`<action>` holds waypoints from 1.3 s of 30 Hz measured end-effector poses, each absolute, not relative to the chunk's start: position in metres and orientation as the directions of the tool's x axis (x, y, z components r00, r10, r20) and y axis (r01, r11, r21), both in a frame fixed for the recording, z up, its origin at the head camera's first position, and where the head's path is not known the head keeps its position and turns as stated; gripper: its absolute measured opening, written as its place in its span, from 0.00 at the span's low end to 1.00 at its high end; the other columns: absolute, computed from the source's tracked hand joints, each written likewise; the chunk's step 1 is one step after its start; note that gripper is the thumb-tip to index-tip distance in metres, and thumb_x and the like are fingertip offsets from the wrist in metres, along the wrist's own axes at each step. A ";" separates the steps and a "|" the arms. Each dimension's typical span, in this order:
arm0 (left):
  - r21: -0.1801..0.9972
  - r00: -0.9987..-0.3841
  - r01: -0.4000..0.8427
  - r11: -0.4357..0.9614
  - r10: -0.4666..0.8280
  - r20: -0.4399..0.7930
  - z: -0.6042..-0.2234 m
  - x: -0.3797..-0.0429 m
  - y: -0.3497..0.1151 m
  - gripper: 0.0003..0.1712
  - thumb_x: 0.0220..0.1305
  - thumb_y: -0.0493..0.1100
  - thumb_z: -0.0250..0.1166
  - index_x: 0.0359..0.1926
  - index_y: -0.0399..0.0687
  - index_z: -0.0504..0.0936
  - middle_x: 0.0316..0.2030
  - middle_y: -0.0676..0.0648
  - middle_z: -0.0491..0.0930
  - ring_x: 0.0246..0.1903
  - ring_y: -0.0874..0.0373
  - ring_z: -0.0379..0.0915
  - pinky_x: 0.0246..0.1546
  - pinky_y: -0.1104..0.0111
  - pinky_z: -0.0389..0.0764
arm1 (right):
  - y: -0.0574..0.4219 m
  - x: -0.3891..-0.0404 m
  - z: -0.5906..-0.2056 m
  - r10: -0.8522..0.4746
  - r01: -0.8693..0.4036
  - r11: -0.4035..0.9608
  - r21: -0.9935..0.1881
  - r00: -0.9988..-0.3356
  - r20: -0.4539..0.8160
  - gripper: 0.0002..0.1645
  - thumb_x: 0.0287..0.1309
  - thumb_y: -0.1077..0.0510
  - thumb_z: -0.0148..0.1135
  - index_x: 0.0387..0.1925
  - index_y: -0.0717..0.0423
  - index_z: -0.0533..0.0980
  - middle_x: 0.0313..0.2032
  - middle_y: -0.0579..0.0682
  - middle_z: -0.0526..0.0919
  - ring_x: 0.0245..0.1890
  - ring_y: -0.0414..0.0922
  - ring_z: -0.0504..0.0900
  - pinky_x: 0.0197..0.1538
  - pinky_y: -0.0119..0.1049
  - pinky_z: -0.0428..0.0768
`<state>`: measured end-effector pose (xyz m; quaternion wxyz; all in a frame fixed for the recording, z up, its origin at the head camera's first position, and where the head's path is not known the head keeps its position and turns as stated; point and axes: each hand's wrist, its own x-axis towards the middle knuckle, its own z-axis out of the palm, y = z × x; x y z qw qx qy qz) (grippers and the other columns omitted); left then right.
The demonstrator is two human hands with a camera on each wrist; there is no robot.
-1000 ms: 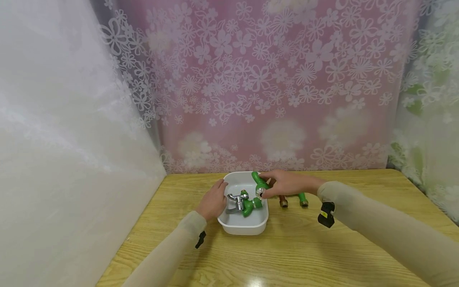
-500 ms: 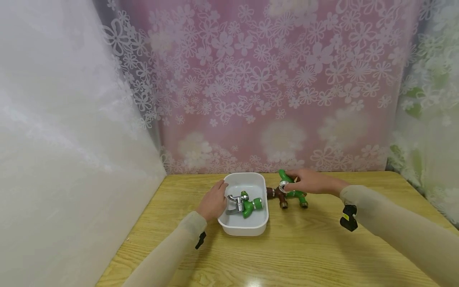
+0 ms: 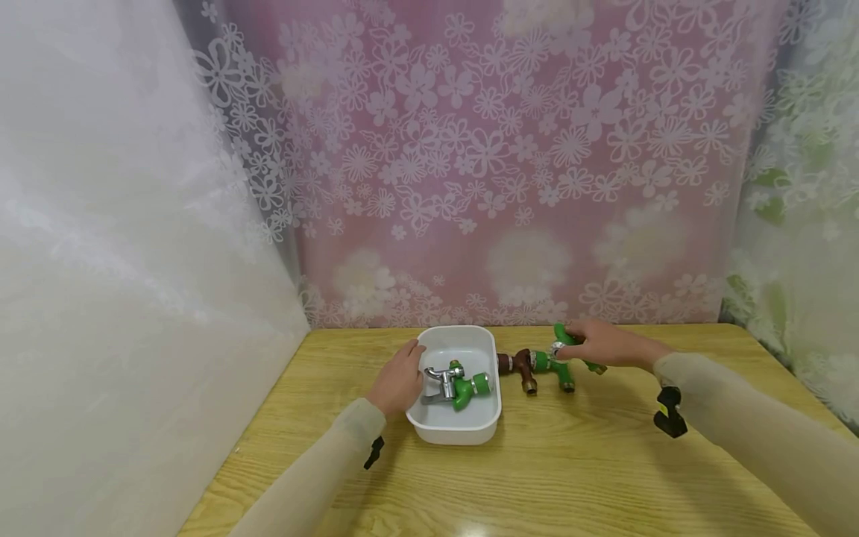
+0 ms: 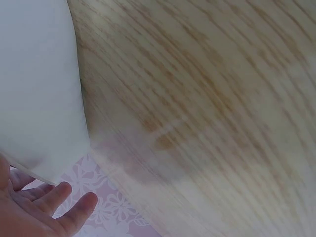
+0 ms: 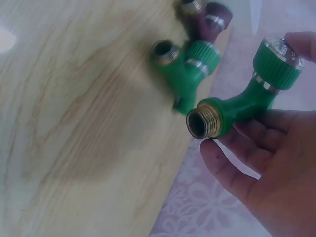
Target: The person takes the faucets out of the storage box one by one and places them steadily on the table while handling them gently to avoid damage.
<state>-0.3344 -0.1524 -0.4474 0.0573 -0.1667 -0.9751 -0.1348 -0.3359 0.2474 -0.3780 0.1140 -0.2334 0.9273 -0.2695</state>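
Observation:
My right hand (image 3: pixel 607 344) holds a green faucet (image 5: pixel 242 106) with a ribbed green knob and a brass threaded end. The thumb is at the silver knob cap and the fingers lie under the body. Whether this faucet touches the table, I cannot tell. Just left of it a second green faucet (image 3: pixel 564 371) and a brown faucet (image 3: pixel 525 368) lie on the table. My left hand (image 3: pixel 397 380) grips the left rim of a white basin (image 3: pixel 455 435); its thumb is mostly hidden. Inside lie a chrome faucet (image 3: pixel 446 380) and another green faucet (image 3: pixel 463 394).
The wooden table (image 3: pixel 570 470) carries everything. A pink flowered curtain (image 3: pixel 470 186) hangs along its back edge. White sheeting (image 3: pixel 134 298) borders the left side, and a pale leafy curtain (image 3: pixel 798 261) borders the right.
My right hand has carried the green faucet from above the basin's right rim to the right, past the brown and green faucets on the table. The left hand stays on the basin.

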 end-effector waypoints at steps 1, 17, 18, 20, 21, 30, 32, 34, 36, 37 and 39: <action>0.239 -0.937 0.341 0.909 0.311 0.157 -0.448 -0.334 -0.152 0.28 0.73 0.38 0.51 0.72 0.38 0.66 0.74 0.37 0.60 0.72 0.43 0.61 0.72 0.52 0.67 | 0.250 -0.337 -0.381 -0.480 -0.349 0.752 -0.559 -0.871 -0.101 0.40 0.68 0.39 0.59 0.63 0.69 0.70 0.38 0.57 0.81 0.27 0.45 0.74 0.38 0.44 0.77; 0.229 -0.936 0.345 0.910 0.315 0.159 -0.447 -0.333 -0.153 0.28 0.73 0.39 0.52 0.72 0.39 0.66 0.74 0.37 0.60 0.72 0.43 0.60 0.71 0.51 0.68 | 0.280 -0.345 -0.419 -0.303 -0.226 0.882 -0.413 -0.944 -0.130 0.32 0.63 0.37 0.62 0.11 0.43 0.60 0.12 0.40 0.57 0.13 0.39 0.57 0.22 0.33 0.62; 0.230 -0.937 0.343 0.911 0.314 0.155 -0.447 -0.334 -0.153 0.28 0.73 0.39 0.51 0.72 0.39 0.65 0.74 0.37 0.60 0.73 0.43 0.60 0.71 0.51 0.67 | 0.281 -0.345 -0.420 -0.296 -0.223 0.888 -0.403 -0.946 -0.130 0.32 0.63 0.37 0.61 0.11 0.43 0.60 0.12 0.40 0.57 0.13 0.39 0.57 0.21 0.33 0.62; 0.232 -0.939 0.339 0.912 0.311 0.148 -0.446 -0.334 -0.153 0.29 0.73 0.39 0.51 0.72 0.39 0.65 0.75 0.38 0.59 0.73 0.44 0.60 0.72 0.52 0.67 | 0.282 -0.346 -0.423 -0.284 -0.216 0.901 -0.377 -0.950 -0.134 0.32 0.64 0.36 0.61 0.11 0.43 0.61 0.12 0.39 0.57 0.13 0.38 0.57 0.21 0.33 0.62; 0.232 -0.940 0.336 0.913 0.310 0.145 -0.446 -0.333 -0.153 0.29 0.73 0.39 0.51 0.73 0.39 0.65 0.75 0.38 0.59 0.73 0.44 0.59 0.72 0.52 0.67 | 0.283 -0.346 -0.424 -0.279 -0.214 0.907 -0.364 -0.950 -0.137 0.32 0.64 0.36 0.60 0.11 0.42 0.61 0.12 0.39 0.58 0.13 0.38 0.57 0.22 0.33 0.62; 0.223 -0.942 0.331 0.917 0.306 0.140 -0.450 -0.337 -0.153 0.29 0.73 0.39 0.50 0.73 0.40 0.65 0.75 0.38 0.59 0.73 0.44 0.60 0.71 0.52 0.67 | 0.284 -0.344 -0.429 -0.230 -0.176 0.944 -0.281 -0.957 -0.174 0.30 0.62 0.33 0.60 0.14 0.43 0.64 0.14 0.40 0.62 0.15 0.39 0.61 0.22 0.33 0.62; 0.228 -0.942 0.329 0.916 0.303 0.140 -0.450 -0.337 -0.153 0.29 0.74 0.39 0.50 0.73 0.40 0.65 0.75 0.38 0.59 0.73 0.44 0.60 0.72 0.52 0.67 | 0.283 -0.342 -0.430 -0.227 -0.176 0.947 -0.268 -0.958 -0.177 0.29 0.62 0.33 0.60 0.14 0.43 0.65 0.14 0.40 0.62 0.15 0.40 0.61 0.22 0.33 0.61; 0.237 -0.946 0.321 0.917 0.297 0.132 -0.450 -0.336 -0.153 0.29 0.74 0.39 0.50 0.73 0.40 0.64 0.76 0.39 0.58 0.73 0.44 0.59 0.72 0.51 0.66 | 0.282 -0.340 -0.430 -0.225 -0.175 0.952 -0.253 -0.957 -0.182 0.29 0.62 0.34 0.60 0.14 0.43 0.65 0.14 0.41 0.62 0.16 0.40 0.61 0.22 0.33 0.61; 0.241 -0.948 0.314 0.918 0.292 0.126 -0.449 -0.335 -0.152 0.29 0.74 0.40 0.49 0.73 0.41 0.64 0.76 0.39 0.57 0.74 0.45 0.58 0.72 0.51 0.66 | 0.281 -0.340 -0.431 -0.220 -0.173 0.956 -0.238 -0.958 -0.186 0.28 0.62 0.34 0.61 0.17 0.45 0.66 0.15 0.41 0.63 0.16 0.40 0.62 0.23 0.34 0.61; 0.243 -0.950 0.310 0.919 0.288 0.123 -0.449 -0.335 -0.152 0.29 0.75 0.40 0.49 0.74 0.41 0.64 0.76 0.40 0.57 0.74 0.45 0.58 0.72 0.51 0.66 | 0.281 -0.339 -0.431 -0.219 -0.173 0.957 -0.235 -0.958 -0.186 0.27 0.62 0.34 0.61 0.17 0.45 0.67 0.16 0.42 0.64 0.17 0.41 0.63 0.23 0.34 0.62; 0.245 -0.951 0.305 0.920 0.283 0.123 -0.449 -0.335 -0.151 0.29 0.75 0.40 0.49 0.74 0.42 0.64 0.76 0.40 0.57 0.74 0.45 0.58 0.72 0.51 0.65 | 0.281 -0.340 -0.431 -0.214 -0.171 0.960 -0.224 -0.959 -0.187 0.27 0.62 0.35 0.60 0.18 0.46 0.67 0.16 0.42 0.65 0.17 0.41 0.63 0.23 0.34 0.62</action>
